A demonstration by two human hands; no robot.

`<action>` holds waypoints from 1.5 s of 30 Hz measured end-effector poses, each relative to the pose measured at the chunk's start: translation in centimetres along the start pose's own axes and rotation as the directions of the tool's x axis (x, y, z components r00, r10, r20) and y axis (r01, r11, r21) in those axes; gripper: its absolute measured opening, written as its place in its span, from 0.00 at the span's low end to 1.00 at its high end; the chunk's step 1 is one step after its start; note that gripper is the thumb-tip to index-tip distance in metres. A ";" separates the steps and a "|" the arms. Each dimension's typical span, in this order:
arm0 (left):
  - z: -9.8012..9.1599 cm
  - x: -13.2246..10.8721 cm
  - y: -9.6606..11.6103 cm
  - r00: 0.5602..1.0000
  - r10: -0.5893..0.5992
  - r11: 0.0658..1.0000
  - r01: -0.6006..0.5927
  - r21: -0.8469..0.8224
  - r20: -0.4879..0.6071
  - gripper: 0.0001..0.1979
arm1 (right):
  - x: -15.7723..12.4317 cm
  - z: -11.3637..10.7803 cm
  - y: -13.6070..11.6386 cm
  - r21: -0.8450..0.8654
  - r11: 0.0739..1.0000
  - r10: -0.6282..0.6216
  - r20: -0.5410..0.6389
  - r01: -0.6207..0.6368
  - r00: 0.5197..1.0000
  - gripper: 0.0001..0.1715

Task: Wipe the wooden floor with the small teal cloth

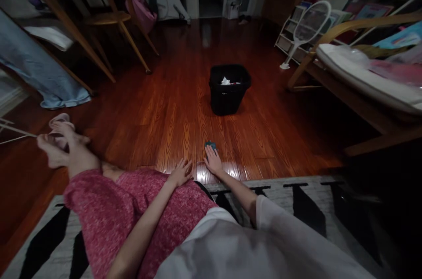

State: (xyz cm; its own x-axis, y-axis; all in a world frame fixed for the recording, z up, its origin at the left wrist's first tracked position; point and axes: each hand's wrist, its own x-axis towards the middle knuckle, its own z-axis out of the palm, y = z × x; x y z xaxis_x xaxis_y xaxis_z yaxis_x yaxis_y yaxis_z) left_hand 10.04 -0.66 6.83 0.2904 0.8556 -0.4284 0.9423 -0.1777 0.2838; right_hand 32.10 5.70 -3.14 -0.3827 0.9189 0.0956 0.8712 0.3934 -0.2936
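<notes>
My right hand (214, 161) lies on the dark red wooden floor (178, 125), its fingers stretched forward over a small blue-green cloth (209, 143). The cloth shows beyond and between the fingertips; the rest is hidden under the hand. To the left, my left hand (181, 173) rests by the thigh of the pink-red trousers (138, 195), with its fingers apart and nothing in them. Farther forward on the floor stands a black bin (227, 99) holding some white crumpled paper (225, 81). Neither hand touches the bin.
Beneath me spreads a grey rug (280, 200) with black shapes. A wooden chair (108, 18) and a light blue curtain or cloth (49, 67) are at the left. On the right are a wooden armchair (356, 109) and a white racket (310, 23). A doorway opens at the back.
</notes>
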 end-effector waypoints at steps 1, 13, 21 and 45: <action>-0.2 -0.1 0.1 1.000 0.001 1.000 -0.001 -0.005 0.005 0.34 | 1.3 -0.4 0.1 0.003 1.000 0.023 0.001 -0.023 1.000 0.37; -0.8 -0.6 0.6 0.999 -0.037 0.996 0.039 -0.079 0.021 0.36 | -7.1 1.5 1.7 0.013 0.979 -0.205 0.069 0.204 0.976 0.37; -1.1 -0.7 0.8 0.996 -0.059 0.994 0.064 -0.089 0.062 0.37 | -3.4 -0.9 10.1 -0.021 0.949 0.308 -0.143 -0.314 0.940 0.38; -1.0 -0.9 0.3 0.996 -0.068 0.978 0.077 -0.193 0.051 0.39 | -8.3 -1.5 15.6 0.057 0.998 0.020 -0.110 -0.014 0.994 0.36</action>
State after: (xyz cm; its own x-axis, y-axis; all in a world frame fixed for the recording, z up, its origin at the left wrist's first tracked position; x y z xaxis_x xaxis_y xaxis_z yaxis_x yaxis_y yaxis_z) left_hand 9.89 -1.01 8.12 0.2336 0.8400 -0.4897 0.9117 -0.0141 0.4107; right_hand 49.29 4.22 -7.11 -0.3288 0.9243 0.1940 0.8576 0.3783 -0.3485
